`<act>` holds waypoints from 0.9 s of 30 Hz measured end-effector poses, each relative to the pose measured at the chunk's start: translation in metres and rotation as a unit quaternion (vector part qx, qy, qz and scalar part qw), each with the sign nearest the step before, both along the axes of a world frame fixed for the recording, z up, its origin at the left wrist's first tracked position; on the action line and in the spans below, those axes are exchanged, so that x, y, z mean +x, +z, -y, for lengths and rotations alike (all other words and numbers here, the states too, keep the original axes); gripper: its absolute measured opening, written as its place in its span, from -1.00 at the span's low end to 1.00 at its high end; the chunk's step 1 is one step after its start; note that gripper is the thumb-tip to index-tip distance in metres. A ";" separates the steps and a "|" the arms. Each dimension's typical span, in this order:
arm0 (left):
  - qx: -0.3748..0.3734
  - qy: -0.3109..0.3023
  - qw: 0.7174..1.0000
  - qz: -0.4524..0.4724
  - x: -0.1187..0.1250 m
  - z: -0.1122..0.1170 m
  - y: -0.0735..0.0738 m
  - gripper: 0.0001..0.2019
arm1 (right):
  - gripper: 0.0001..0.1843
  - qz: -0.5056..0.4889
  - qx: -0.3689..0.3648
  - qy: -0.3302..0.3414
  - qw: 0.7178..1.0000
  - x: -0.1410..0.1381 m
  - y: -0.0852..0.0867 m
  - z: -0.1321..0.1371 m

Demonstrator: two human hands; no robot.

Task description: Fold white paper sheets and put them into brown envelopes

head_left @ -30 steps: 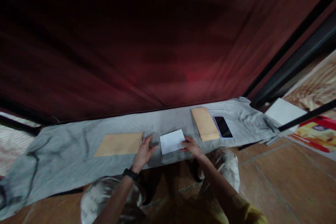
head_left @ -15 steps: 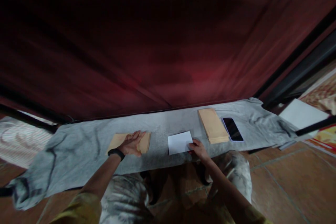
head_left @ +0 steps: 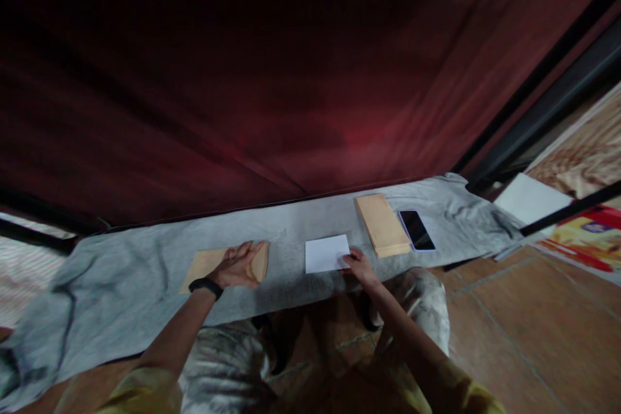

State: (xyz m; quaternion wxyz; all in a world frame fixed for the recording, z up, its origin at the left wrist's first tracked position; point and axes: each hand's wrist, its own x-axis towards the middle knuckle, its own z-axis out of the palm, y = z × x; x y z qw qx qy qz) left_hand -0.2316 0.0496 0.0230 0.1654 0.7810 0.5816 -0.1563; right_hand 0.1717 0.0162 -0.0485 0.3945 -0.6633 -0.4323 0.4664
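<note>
My left hand, with a black band at the wrist, lies over a small pile of brown paper envelopes. Its fingers are stretched out across the pile's right part and hide some of it. In my right hand the right edge of a white sheet of paper is pinched between thumb and fingers. The sheet lies low over the grey cloth; whether it touches the cloth I cannot tell. Just right of that hand rests a thicker stack of brown envelopes, lying at a slant.
A phone with a dark screen lies beside the thicker stack. Grey cloth covers the narrow bench. Behind it hangs a dark red fabric sheet. At the right are a dark frame bar, a white board and a red-yellow package.
The whole view has shifted, so the bench and the things on it appear farther left. My left hand stays on its envelopes and my right hand keeps hold of the white sheet.
</note>
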 end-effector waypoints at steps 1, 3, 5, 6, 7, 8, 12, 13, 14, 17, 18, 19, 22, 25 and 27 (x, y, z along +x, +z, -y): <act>-0.003 0.004 1.000 -0.002 0.000 -0.001 0.000 0.27 | -0.88 0.019 0.008 0.002 1.000 0.001 0.001 0.000; -0.002 0.001 1.000 -0.002 -0.001 -0.001 0.003 0.28 | -0.90 0.057 0.026 0.005 0.998 0.003 0.002 0.002; 0.003 -0.011 1.000 0.000 0.000 -0.001 0.008 0.26 | -0.83 0.087 0.041 0.002 0.995 0.004 0.003 0.005; 0.006 -0.013 1.000 0.001 0.002 0.000 0.011 0.25 | -0.76 0.102 0.049 -0.001 0.994 0.004 0.004 0.006; 0.011 -0.010 1.000 0.002 0.004 0.001 0.013 0.23 | -0.69 0.126 0.058 0.000 0.990 0.004 0.004 0.008; 0.016 -0.006 1.000 0.003 0.006 0.002 0.016 0.21 | -0.62 0.161 0.071 0.003 0.984 0.005 0.004 0.010; 0.037 0.009 0.999 0.011 0.020 0.006 0.020 0.17 | -0.49 0.366 0.143 0.039 0.919 0.005 0.007 0.016; 0.041 0.012 0.999 0.011 0.025 0.008 0.020 0.17 | -0.48 0.399 0.161 0.053 0.901 0.004 0.007 0.017; 0.045 0.015 0.999 0.011 0.031 0.009 0.020 0.17 | -0.48 0.421 0.179 0.071 0.887 0.002 0.008 0.017; 0.059 0.020 0.998 0.018 0.050 0.013 0.015 0.17 | -0.48 0.433 0.228 0.144 0.860 -0.010 0.009 0.016; 0.066 0.014 0.997 0.024 0.057 0.015 0.013 0.17 | -0.48 0.431 0.238 0.167 0.854 -0.016 0.009 0.015; 0.072 0.007 0.997 0.030 0.064 0.016 0.011 0.16 | -0.48 0.430 0.243 0.185 0.850 -0.023 0.009 0.014; 0.084 -0.010 0.996 0.036 0.083 0.020 0.004 0.15 | -0.49 0.439 0.242 0.216 0.838 -0.040 0.007 0.010; 0.085 -0.003 0.996 0.029 0.093 0.022 -0.002 0.14 | -0.49 0.458 0.227 0.220 0.831 -0.048 0.002 0.009; 0.095 0.002 0.995 0.039 0.098 0.024 -0.007 0.10 | -0.49 0.468 0.220 0.217 0.828 -0.050 -0.002 0.010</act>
